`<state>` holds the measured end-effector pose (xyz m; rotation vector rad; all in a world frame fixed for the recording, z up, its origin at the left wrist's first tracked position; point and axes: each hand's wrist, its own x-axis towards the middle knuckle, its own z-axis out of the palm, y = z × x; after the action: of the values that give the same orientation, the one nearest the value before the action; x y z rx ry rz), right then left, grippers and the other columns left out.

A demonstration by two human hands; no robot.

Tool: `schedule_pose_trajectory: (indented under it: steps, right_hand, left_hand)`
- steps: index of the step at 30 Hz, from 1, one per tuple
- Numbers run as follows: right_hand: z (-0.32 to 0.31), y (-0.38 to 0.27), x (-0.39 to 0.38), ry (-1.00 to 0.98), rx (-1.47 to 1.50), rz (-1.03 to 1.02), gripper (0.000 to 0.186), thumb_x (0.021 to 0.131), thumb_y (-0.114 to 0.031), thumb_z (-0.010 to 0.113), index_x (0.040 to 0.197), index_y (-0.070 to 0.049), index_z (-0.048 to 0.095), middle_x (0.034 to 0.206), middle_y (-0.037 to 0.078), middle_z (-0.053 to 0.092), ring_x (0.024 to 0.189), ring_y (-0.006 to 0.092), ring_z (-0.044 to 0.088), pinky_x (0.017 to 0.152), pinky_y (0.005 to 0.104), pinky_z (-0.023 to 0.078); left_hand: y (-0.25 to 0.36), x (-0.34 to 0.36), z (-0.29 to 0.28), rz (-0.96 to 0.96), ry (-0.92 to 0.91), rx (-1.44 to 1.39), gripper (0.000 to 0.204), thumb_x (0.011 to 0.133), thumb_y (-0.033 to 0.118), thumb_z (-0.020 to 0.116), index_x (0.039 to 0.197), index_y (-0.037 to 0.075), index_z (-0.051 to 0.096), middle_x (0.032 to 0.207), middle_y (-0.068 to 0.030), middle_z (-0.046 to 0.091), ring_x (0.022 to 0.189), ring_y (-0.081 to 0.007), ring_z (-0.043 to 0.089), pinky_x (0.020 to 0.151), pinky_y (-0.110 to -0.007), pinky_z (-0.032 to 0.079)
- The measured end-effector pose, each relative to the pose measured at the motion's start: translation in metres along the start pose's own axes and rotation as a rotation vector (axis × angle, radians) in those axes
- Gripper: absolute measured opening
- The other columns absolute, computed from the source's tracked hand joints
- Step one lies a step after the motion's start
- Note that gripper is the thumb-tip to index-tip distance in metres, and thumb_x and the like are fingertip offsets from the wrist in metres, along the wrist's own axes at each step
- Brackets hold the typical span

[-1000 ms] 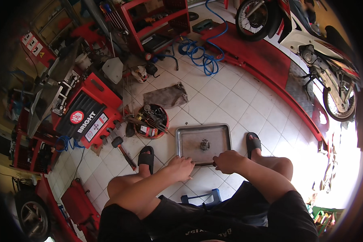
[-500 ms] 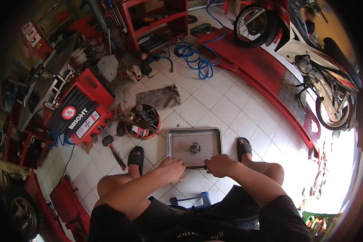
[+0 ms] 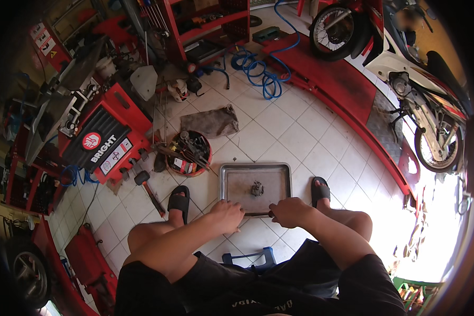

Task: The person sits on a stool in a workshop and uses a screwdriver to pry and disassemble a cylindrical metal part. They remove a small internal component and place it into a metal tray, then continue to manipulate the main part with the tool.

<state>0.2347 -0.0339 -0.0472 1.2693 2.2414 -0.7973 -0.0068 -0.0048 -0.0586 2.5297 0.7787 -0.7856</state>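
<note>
White floor tiles (image 3: 279, 131) are filling the middle of the frame, with workshop clutter ringing them. Nearest the lower edge, a small blue stool (image 3: 247, 258) is peeking out between the knees. Just above it, the left hand (image 3: 227, 215) is curling closed on the near rim of the metal tray (image 3: 279, 174), and the right hand (image 3: 288, 210) is gripping that same rim beside it. The tray is lying flat on the floor between two black sandals, centre frame, carrying one small dark metal part (image 3: 256, 188). Judging by that, work on the part is barely starting; it is sitting untouched. Further up left, a round tub of tools (image 3: 188, 152) and a hammer (image 3: 148, 187) are waiting, and a motorcycle (image 3: 432, 105) is standing at upper right.
</note>
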Motion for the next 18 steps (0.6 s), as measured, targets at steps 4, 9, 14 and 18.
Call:
schedule_pose_trajectory:
  steps: [4,9,14,18]
  right_hand:
    - [0.0022,0.0016,0.0005,-0.004,0.012,0.006,0.033,0.095,-0.034,0.065,0.110,-0.005,0.064,0.100,0.015,0.071,0.097,0.0349,0.070,0.082,0.0467,0.055]
    - [0.0017,0.0019,-0.0001,-0.007,0.003,0.013,0.033,0.095,-0.034,0.065,0.111,-0.005,0.064,0.100,0.015,0.071,0.097,0.0349,0.070,0.081,0.0470,0.055]
    - [0.0001,0.0014,-0.0008,-0.007,0.007,0.017,0.034,0.095,-0.034,0.065,0.111,-0.005,0.064,0.100,0.015,0.071,0.097,0.0351,0.070,0.081,0.0476,0.055]
    - [0.0013,0.0026,-0.0001,0.007,0.003,0.007,0.034,0.096,-0.034,0.064,0.111,-0.004,0.064,0.099,0.016,0.072,0.096,0.0355,0.070,0.080,0.0476,0.055]
  left_hand:
    - [0.0004,0.0009,-0.0016,0.006,0.003,0.005,0.061,0.083,0.044,0.077,0.127,0.005,0.062,0.122,-0.0134,0.062,0.117,-0.0306,0.063,0.097,-0.045,0.050]
    - [0.0013,0.0002,-0.0038,0.010,0.019,0.011,0.061,0.084,0.044,0.076,0.128,0.005,0.062,0.121,-0.0135,0.062,0.116,-0.0307,0.063,0.097,-0.045,0.051]
    - [-0.0006,0.0010,-0.0033,0.013,0.001,0.007,0.062,0.084,0.045,0.076,0.128,0.004,0.061,0.121,-0.0142,0.062,0.116,-0.0309,0.063,0.096,-0.045,0.051]
    - [-0.0009,0.0002,-0.0047,0.008,0.004,0.015,0.062,0.084,0.045,0.075,0.128,0.005,0.061,0.121,-0.0144,0.062,0.116,-0.0310,0.063,0.096,-0.045,0.051]
